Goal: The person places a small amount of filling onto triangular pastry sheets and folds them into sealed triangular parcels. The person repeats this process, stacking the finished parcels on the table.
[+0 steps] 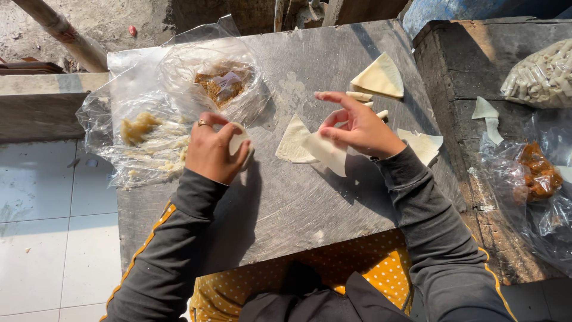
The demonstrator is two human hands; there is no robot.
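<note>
My left hand (211, 149), with a ring on one finger, is curled around a pale folded piece of dough (239, 142) just above the grey metal table (286, 203). My right hand (357, 126) pinches the corner of a thin pastry sheet (326, 152), index finger stretched out to the left. That sheet overlaps another triangular sheet (292, 142) lying flat on the table. Both arms wear dark grey sleeves with orange stripes.
A clear plastic bag (214, 80) with brownish filling and a plastic sheet (143, 134) with yellowish mash lie at the table's left. More pastry triangles (380, 77) lie at the back right. To the right, a dark ledge (471, 59) holds bagged rolled pastries (539, 74) and a bag of orange food (536, 173).
</note>
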